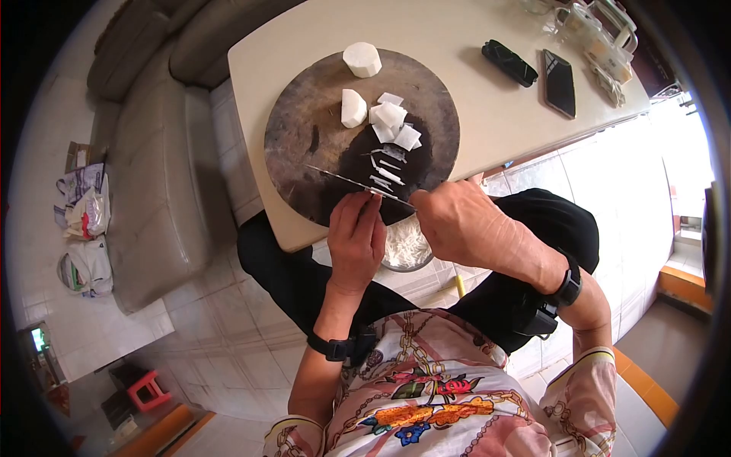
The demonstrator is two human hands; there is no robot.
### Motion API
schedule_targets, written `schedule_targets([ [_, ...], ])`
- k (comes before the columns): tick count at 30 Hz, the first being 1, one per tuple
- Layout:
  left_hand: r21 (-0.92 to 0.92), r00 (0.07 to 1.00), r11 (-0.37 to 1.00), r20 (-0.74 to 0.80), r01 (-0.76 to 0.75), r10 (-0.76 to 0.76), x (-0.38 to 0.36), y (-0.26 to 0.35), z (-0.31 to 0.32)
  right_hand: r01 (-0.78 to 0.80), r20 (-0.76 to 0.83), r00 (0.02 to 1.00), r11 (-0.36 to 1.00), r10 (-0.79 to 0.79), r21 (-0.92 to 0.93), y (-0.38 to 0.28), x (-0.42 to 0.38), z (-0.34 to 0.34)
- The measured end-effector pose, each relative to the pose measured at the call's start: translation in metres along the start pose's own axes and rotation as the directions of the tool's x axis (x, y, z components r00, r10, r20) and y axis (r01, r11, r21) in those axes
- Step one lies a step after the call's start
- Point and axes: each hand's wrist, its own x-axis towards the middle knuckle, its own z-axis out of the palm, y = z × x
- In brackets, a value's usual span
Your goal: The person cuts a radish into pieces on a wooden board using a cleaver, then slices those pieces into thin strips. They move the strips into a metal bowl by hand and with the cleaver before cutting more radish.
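Note:
My right hand (472, 228) grips a knife whose handle is hidden in the fist. The thin blade (343, 178) is seen nearly edge-on, lying across the near part of a round, dark-stained chopping board (293, 114). My left hand (354, 240) has its fingers bent together against the board's near edge, holding white radish slices (378, 192) right beside the blade. Just beyond the knife lie thin radish strips (390, 175). Behind them are a loose pile of flat slices (392, 122), a half chunk (353, 108) and a thick radish piece (362, 59).
Below the table edge, between the knees, a bowl of white shreds (407, 247) is partly hidden by my hands. On the table (472, 114) are a dark case (509, 63), a phone (560, 82) and clear plastic containers (598, 38). A grey sofa (156, 190) stands at left.

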Motion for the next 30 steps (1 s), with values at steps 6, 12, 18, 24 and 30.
schedule_targets([
  [6,-0.001,1.000,1.000,0.005,-0.004,0.004,-0.001,-0.002,0.000,-0.030,0.023,0.999,0.999,0.031,-0.029,-0.002,0.002,-0.003],
  [12,0.006,1.000,1.000,0.016,-0.004,0.004,-0.001,-0.002,-0.001,-0.008,0.008,1.000,0.999,0.008,-0.039,-0.001,0.002,-0.002],
  [18,0.004,1.000,1.000,0.002,-0.007,0.007,-0.001,-0.001,0.000,0.021,-0.014,1.000,0.999,-0.022,-0.048,-0.001,0.004,0.004],
  [24,-0.017,0.999,0.999,0.026,0.030,-0.030,0.000,0.002,-0.002,0.060,-0.025,0.998,0.998,-0.060,-0.011,-0.001,0.015,0.011],
  [30,0.001,0.999,1.000,-0.018,-0.026,0.026,0.000,-0.001,0.002,0.005,-0.042,0.999,0.999,-0.003,0.049,0.009,0.009,0.007],
])
